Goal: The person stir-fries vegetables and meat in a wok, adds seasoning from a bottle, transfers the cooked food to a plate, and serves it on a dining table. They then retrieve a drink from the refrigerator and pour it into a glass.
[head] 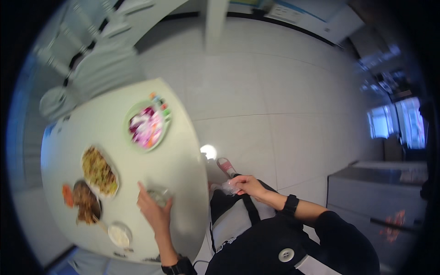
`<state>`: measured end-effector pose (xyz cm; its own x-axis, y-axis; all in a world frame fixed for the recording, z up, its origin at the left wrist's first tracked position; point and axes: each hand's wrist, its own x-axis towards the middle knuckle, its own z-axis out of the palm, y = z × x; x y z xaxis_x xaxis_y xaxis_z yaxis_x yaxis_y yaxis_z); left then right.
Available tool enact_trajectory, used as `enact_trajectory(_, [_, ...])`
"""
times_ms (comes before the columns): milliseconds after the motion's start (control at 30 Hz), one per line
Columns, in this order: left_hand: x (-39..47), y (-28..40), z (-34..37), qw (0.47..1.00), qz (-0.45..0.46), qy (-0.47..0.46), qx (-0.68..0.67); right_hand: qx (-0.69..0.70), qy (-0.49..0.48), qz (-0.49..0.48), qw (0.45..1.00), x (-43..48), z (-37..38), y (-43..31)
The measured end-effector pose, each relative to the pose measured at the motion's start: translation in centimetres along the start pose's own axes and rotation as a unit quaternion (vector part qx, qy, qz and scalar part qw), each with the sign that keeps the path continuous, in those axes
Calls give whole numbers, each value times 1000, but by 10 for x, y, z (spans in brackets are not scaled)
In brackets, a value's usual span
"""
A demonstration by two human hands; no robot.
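Observation:
My left hand is over the pale table, thumb and fingers apart around a clear, glass-like container. Blur hides whether it grips that container or just touches it. Above my lap, my right hand pinches a crumpled piece of clear plastic. To the left of my left hand is an oval dish of shredded greenish food. A dark bowl with brown food lies beyond, and a small white bowl sits nearer me.
A light green plate on the white table holds purple and orange vegetables. Covered chairs stand at the table's far side. Tiled floor stretches right of the table. A grey refrigerator-like cabinet stands at my right.

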<state>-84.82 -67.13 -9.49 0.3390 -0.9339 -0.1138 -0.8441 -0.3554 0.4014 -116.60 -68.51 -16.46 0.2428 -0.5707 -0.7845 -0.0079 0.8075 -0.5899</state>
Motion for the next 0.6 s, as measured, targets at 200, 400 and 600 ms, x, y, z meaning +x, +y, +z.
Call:
enact_trajectory(200, [-10, 16, 4, 999, -31, 16, 42, 41, 8, -47, 998, -10, -56, -2])
enact_trajectory(400, [-29, 86, 17, 997, -18, 30, 74, 31, 78, -91, 992, -22, -164, 7])
enact_trajectory(600, [-20, 214, 72, 998, 38, 23, 47, 148, 84, -148, 974, -37, -328, 18])
